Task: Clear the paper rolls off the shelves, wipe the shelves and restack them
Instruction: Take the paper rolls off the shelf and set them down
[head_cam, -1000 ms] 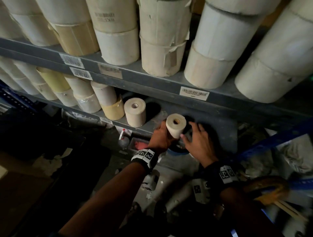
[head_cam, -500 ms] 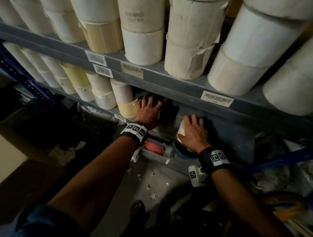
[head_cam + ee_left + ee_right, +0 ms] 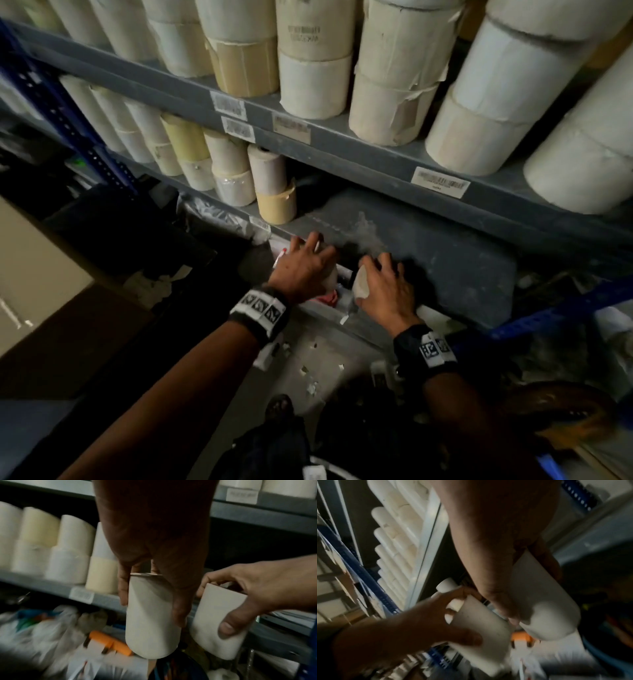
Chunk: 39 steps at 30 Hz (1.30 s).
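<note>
- Nearest to me, the left hand (image 3: 154, 561) is wrapped round a small paper roll (image 3: 150, 622), thumb on one side and fingers on the other, carrying it upright just below the front edge of the lower shelf (image 3: 428, 246).
- Right beside it, the right hand (image 3: 383, 291) grips a second small roll (image 3: 221, 622) the same way, with the two rolls close but not touching.
- Both rolls look to be coming down off the lower shelf together. I'd keep each one upright with the fingers low on the barrel, and find firm spots among the clutter under that shelf so neither tips or unwinds.
- Under the lower shelf's edge lie crumpled plastic bags (image 3: 42, 628) and something orange (image 3: 109, 643). It looks an awkward landing place, so go slowly.
- The stretch of lower shelf just behind the hands is bare and grey, with a pale smear of dust (image 3: 366, 226) that wants wiping.
- Further left along it, stacked rolls (image 3: 233, 171) are not yet cleared.
- Above the lower shelf, the upper shelf (image 3: 342, 137) is packed with large rolls (image 3: 479, 102), with barcode labels along its edge. The room is dim.
</note>
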Each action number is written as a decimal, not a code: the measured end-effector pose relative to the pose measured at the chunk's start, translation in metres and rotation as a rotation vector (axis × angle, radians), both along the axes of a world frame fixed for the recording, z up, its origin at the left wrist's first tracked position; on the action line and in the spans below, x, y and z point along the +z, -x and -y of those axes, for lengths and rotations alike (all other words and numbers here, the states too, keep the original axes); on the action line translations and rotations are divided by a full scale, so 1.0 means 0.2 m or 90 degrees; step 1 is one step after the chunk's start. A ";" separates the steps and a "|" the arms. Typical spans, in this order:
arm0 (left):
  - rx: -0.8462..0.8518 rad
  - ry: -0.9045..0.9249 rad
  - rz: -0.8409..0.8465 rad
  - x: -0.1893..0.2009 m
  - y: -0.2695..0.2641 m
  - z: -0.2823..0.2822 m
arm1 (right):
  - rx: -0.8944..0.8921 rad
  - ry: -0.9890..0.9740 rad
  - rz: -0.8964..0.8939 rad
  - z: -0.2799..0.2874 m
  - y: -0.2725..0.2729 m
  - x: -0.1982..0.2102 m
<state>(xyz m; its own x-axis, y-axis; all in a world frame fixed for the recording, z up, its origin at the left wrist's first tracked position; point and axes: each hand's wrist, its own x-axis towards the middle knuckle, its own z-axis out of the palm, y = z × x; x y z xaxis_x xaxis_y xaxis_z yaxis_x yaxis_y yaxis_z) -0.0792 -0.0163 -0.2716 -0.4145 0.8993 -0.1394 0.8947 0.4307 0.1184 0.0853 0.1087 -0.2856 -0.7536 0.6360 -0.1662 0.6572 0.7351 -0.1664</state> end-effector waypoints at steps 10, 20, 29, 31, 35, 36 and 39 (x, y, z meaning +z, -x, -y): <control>0.312 0.114 0.178 -0.44 -0.50 1.16 | 0.202 0.180 0.085 0.79 -0.13 -0.35; 0.553 0.071 0.140 -0.39 -0.48 2.19 | 0.462 0.140 0.133 1.62 0.18 -0.30; 0.660 0.002 0.114 -0.34 -0.35 3.03 | 0.565 0.140 0.097 2.57 0.57 -0.25; 0.685 -0.009 0.123 -0.34 -0.31 3.19 | 0.591 0.132 0.091 2.75 0.66 -0.23; 0.736 -0.032 0.127 -0.34 -0.19 3.43 | 0.637 0.100 0.085 3.04 0.89 -0.19; 0.747 -0.039 0.128 -0.34 -0.14 3.47 | 0.645 0.093 0.088 3.10 0.95 -0.18; 0.775 -0.058 0.129 -0.32 0.02 3.60 | 0.659 0.092 0.090 3.27 1.18 -0.19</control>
<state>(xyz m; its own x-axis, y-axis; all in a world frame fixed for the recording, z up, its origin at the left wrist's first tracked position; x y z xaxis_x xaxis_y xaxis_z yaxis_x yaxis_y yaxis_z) -0.0825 -0.7366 -0.3362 -0.9658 -0.0464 -0.2551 -0.1200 0.9521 0.2812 -0.1511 -0.5459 -0.3233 -0.8853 -0.3390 -0.3184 -0.2592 0.9281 -0.2674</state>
